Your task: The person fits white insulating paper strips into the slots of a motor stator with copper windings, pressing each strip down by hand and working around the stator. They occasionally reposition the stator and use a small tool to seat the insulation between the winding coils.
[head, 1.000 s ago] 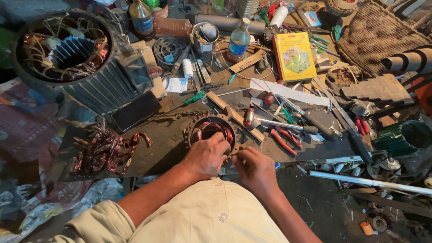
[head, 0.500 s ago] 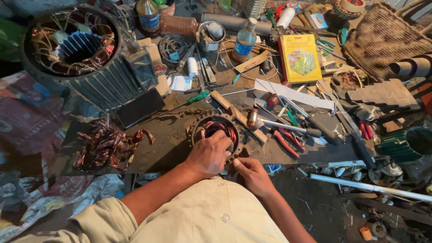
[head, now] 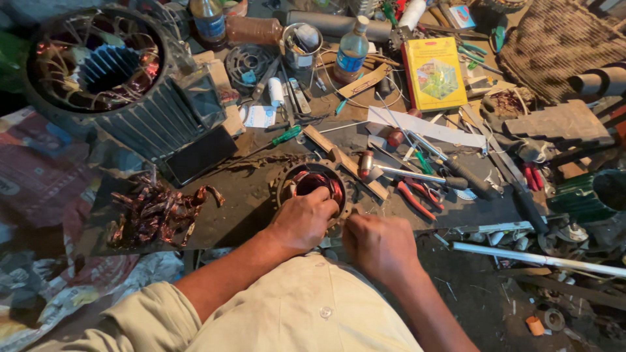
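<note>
Copper-wound small stator ring [head: 317,184] lies on dark worktop [head: 248,202], centre of head view. Left hand [head: 303,218] clamped over ring's near rim. Right hand [head: 378,246] fisted just beside ring; contents not discernible. Large finned motor housing [head: 111,85] far left; tangled copper scrap [head: 156,212] near.

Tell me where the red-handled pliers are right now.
In the head view, the red-handled pliers lie on the bench to the right of the small stator, just beyond the right hand and below the hammer.
</note>
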